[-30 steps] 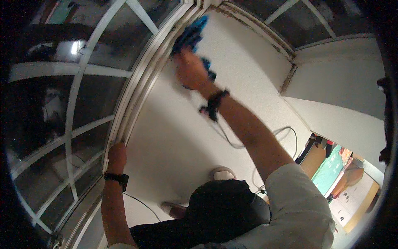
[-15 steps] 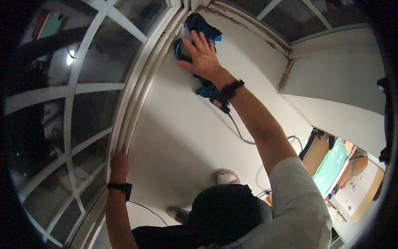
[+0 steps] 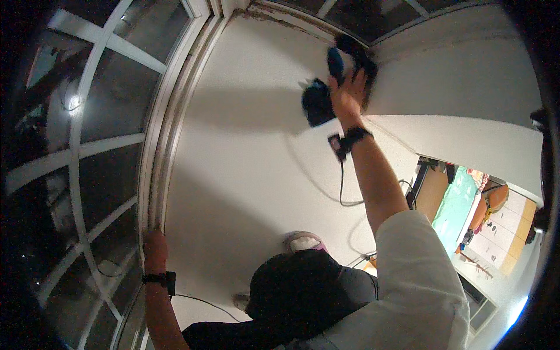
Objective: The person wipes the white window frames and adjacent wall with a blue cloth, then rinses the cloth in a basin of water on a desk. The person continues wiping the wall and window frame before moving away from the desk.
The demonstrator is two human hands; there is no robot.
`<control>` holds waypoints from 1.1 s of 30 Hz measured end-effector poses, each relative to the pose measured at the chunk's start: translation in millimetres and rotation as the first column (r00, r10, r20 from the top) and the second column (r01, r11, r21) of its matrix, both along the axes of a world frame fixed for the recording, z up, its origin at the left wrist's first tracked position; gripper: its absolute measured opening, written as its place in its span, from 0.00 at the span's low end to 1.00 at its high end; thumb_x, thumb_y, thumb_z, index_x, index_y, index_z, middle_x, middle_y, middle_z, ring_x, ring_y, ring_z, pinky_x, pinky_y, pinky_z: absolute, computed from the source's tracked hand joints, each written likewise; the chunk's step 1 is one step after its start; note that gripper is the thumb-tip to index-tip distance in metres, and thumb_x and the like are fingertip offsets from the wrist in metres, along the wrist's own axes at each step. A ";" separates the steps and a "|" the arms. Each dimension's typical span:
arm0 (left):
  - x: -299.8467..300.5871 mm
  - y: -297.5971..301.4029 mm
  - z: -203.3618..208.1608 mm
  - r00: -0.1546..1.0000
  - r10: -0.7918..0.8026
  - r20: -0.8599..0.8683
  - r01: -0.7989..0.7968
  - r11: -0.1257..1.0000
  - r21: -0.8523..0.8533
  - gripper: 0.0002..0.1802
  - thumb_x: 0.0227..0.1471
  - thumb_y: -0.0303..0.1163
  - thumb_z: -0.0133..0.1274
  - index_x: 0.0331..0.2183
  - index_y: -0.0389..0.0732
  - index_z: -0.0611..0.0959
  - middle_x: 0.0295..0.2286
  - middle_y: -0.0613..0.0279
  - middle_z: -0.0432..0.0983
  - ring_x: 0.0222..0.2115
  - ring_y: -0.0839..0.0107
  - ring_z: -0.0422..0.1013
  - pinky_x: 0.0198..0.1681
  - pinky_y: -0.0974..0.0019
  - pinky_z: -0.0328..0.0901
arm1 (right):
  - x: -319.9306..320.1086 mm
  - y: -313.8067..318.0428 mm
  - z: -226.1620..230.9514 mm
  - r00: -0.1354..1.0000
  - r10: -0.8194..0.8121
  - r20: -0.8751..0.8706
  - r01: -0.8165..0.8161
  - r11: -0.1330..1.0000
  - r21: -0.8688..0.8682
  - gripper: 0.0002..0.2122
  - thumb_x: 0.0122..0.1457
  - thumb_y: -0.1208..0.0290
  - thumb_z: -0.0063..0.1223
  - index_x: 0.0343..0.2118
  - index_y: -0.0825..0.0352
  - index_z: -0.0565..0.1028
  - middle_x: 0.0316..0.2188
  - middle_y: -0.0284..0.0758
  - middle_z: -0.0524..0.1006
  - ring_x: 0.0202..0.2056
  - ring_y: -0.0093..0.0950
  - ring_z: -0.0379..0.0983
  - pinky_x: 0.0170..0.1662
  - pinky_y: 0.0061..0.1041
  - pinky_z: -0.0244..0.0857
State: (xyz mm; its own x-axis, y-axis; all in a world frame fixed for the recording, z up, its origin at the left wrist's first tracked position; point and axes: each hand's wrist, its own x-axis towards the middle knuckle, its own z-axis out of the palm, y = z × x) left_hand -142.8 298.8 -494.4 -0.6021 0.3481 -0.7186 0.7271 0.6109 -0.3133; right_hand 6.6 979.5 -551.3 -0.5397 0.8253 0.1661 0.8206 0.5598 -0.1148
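A dark blue and black cloth (image 3: 317, 104) lies bunched on the white sill (image 3: 233, 151), against its far right corner. On top of it my right hand (image 3: 349, 99) presses with fingers stretched out and spread; motion blurs the fingertips. Parts of the cloth stick out on both sides of the hand. At the lower left, my left hand (image 3: 155, 254) is closed around the edge of the white window frame (image 3: 157, 140); its fingertips are hidden. Each wrist wears a black strap with a small device and a cable.
Paned windows (image 3: 108, 122) run along the left, dark outside. A low white wall (image 3: 461, 87) bounds the right. My knee (image 3: 297, 280) and a slippered foot (image 3: 306, 241) rest on the white surface. Through a gap at the right show a green sheet (image 3: 455, 204) and an orange-brown object (image 3: 490, 204).
My right hand has carried the cloth rightward across the sill, from beside the left window frame into the far right corner. My left hand keeps its hold on the frame.
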 end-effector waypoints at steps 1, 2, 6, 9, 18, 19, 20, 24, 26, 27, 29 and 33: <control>0.5 0.8 -0.2 0.995 -0.094 -0.030 0.095 0.995 0.008 0.22 0.54 0.33 0.54 0.51 0.37 0.75 0.38 0.49 0.78 0.38 0.54 0.75 0.39 0.55 0.73 | 18.1 -17.9 1.4 0.999 -0.033 0.010 0.034 0.999 -0.027 0.35 0.63 0.48 0.42 0.63 0.73 0.56 0.67 0.52 0.48 0.67 0.49 0.43 0.67 0.49 0.41; 0.8 -0.1 -1.0 0.998 -0.056 0.026 0.058 0.995 -0.077 0.21 0.54 0.32 0.53 0.50 0.37 0.76 0.39 0.50 0.78 0.40 0.54 0.75 0.41 0.56 0.72 | 36.6 -40.4 3.8 0.999 0.054 -0.005 -0.054 0.998 -0.017 0.34 0.62 0.52 0.45 0.63 0.74 0.57 0.67 0.52 0.48 0.67 0.50 0.43 0.67 0.50 0.41; 0.8 -19.9 -13.4 0.996 -0.050 -0.075 0.058 0.992 0.110 0.16 0.54 0.29 0.52 0.45 0.37 0.81 0.42 0.50 0.77 0.43 0.54 0.74 0.47 0.54 0.70 | 116.6 -158.8 19.6 0.956 0.292 0.039 -0.287 0.953 -0.098 0.29 0.58 0.64 0.55 0.59 0.72 0.63 0.60 0.52 0.60 0.60 0.49 0.56 0.62 0.47 0.51; -1.3 -39.1 -26.5 0.999 0.017 -0.031 -0.007 0.955 0.298 0.13 0.53 0.29 0.53 0.42 0.39 0.83 0.40 0.50 0.77 0.41 0.56 0.74 0.46 0.53 0.71 | 153.1 -213.0 36.8 0.759 0.610 -0.228 -0.651 0.694 -0.307 0.19 0.53 0.76 0.53 0.50 0.71 0.71 0.44 0.44 0.72 0.48 0.44 0.68 0.52 0.42 0.64; 0.3 -4.6 -9.6 0.983 0.181 -0.041 -0.170 0.968 0.186 0.08 0.57 0.27 0.50 0.38 0.37 0.81 0.33 0.47 0.80 0.35 0.49 0.77 0.35 0.51 0.73 | 4.2 -71.0 17.6 0.844 0.110 -0.525 -0.243 0.951 -0.192 0.33 0.56 0.50 0.57 0.60 0.66 0.64 0.60 0.57 0.59 0.61 0.53 0.54 0.62 0.46 0.50; 0.3 1.2 -8.4 0.981 0.189 -0.033 -0.182 0.973 0.144 0.08 0.57 0.27 0.49 0.38 0.37 0.81 0.33 0.47 0.80 0.35 0.49 0.77 0.34 0.51 0.73 | -20.3 -74.3 9.5 0.971 0.125 -0.206 -0.113 0.991 0.070 0.37 0.52 0.46 0.60 0.60 0.65 0.65 0.60 0.56 0.59 0.61 0.53 0.54 0.62 0.50 0.49; 1.1 4.3 -7.7 0.979 0.202 -0.027 -0.197 0.973 0.116 0.08 0.57 0.27 0.49 0.37 0.37 0.81 0.33 0.46 0.79 0.34 0.49 0.77 0.34 0.51 0.74 | -44.5 -74.7 7.2 0.912 0.186 -0.365 -0.205 0.979 -0.013 0.39 0.48 0.44 0.62 0.60 0.64 0.65 0.61 0.56 0.59 0.61 0.54 0.53 0.63 0.51 0.47; 5.6 -0.9 -10.2 0.985 0.135 -0.111 -0.118 0.982 0.149 0.08 0.57 0.27 0.49 0.37 0.38 0.81 0.31 0.46 0.79 0.33 0.48 0.77 0.35 0.52 0.74 | -149.0 -146.5 13.8 0.882 0.403 -0.245 -0.416 0.909 0.000 0.41 0.49 0.45 0.61 0.61 0.67 0.62 0.64 0.54 0.53 0.65 0.52 0.46 0.67 0.49 0.40; 7.6 -9.1 -11.0 0.982 0.168 -0.083 -0.150 0.971 0.185 0.10 0.60 0.34 0.48 0.40 0.41 0.80 0.35 0.47 0.77 0.33 0.54 0.77 0.35 0.54 0.73 | -169.3 -191.6 32.0 0.828 0.492 -0.268 -0.521 0.852 -0.047 0.37 0.51 0.49 0.59 0.60 0.67 0.63 0.63 0.53 0.54 0.65 0.51 0.47 0.67 0.49 0.39; 7.9 -12.1 -11.9 0.976 0.197 -0.097 -0.177 0.967 0.185 0.11 0.60 0.35 0.48 0.42 0.41 0.79 0.36 0.48 0.77 0.33 0.55 0.76 0.35 0.55 0.72 | -165.1 -216.5 39.6 0.764 0.593 -0.256 -0.621 0.783 -0.039 0.34 0.50 0.52 0.60 0.57 0.68 0.67 0.62 0.52 0.57 0.64 0.50 0.49 0.66 0.48 0.42; 8.1 -16.4 -13.7 0.991 0.031 -0.132 -0.008 0.985 0.170 0.14 0.61 0.36 0.48 0.44 0.40 0.77 0.38 0.49 0.76 0.33 0.56 0.76 0.35 0.55 0.72 | -151.6 -256.2 47.0 0.492 0.840 -0.231 -0.864 0.437 -0.250 0.28 0.50 0.57 0.60 0.53 0.66 0.72 0.61 0.47 0.62 0.63 0.44 0.54 0.66 0.45 0.47; 6.3 -22.4 -18.8 0.946 0.319 -0.049 -0.285 0.896 0.340 0.15 0.59 0.34 0.50 0.45 0.36 0.77 0.36 0.49 0.77 0.34 0.56 0.76 0.34 0.55 0.72 | -101.3 -254.6 35.8 0.461 0.877 -0.135 -0.887 0.459 -0.045 0.27 0.52 0.58 0.57 0.55 0.61 0.71 0.64 0.41 0.58 0.65 0.40 0.51 0.66 0.46 0.46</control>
